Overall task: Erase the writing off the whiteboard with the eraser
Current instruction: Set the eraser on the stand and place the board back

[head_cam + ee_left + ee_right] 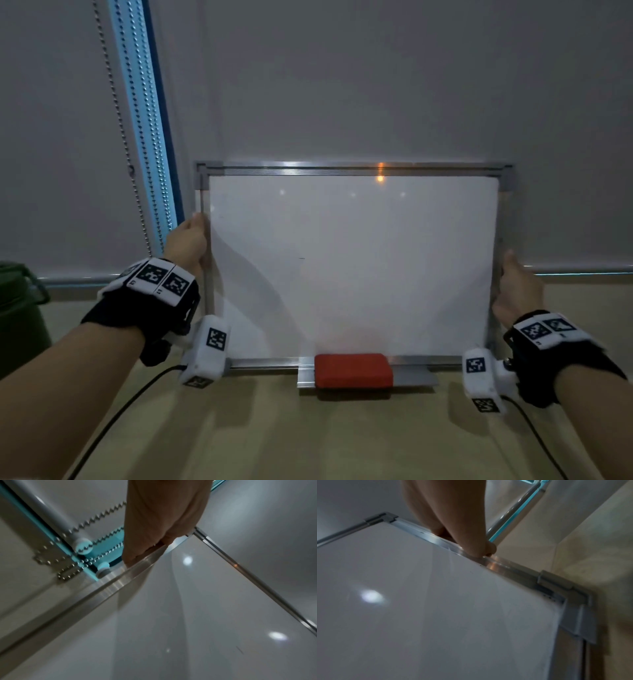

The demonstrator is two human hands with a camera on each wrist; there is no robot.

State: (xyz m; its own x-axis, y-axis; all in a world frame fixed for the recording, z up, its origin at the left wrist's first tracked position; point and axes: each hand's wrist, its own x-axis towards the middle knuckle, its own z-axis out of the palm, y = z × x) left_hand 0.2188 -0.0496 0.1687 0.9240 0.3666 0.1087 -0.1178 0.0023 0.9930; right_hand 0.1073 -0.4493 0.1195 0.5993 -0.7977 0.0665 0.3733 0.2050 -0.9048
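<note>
A metal-framed whiteboard (pixel 352 267) stands upright on the table against the blind, its surface almost blank apart from one faint short mark (pixel 301 258). A red eraser (pixel 353 371) lies on the board's metal tray at the bottom centre. My left hand (pixel 190 241) grips the left frame edge (pixel 120 580), fingers curled behind it. My right hand (pixel 517 287) grips the right frame edge (pixel 496 563) the same way. In the wrist views each thumb lies on the frame rail.
A grey roller blind (pixel 342 85) hangs behind the board, with bead chains (pixel 120 137) at the left beside a blue-lit window strip. A dark green bin (pixel 17 315) stands at the far left. The beige tabletop (pixel 308 438) stretches in front.
</note>
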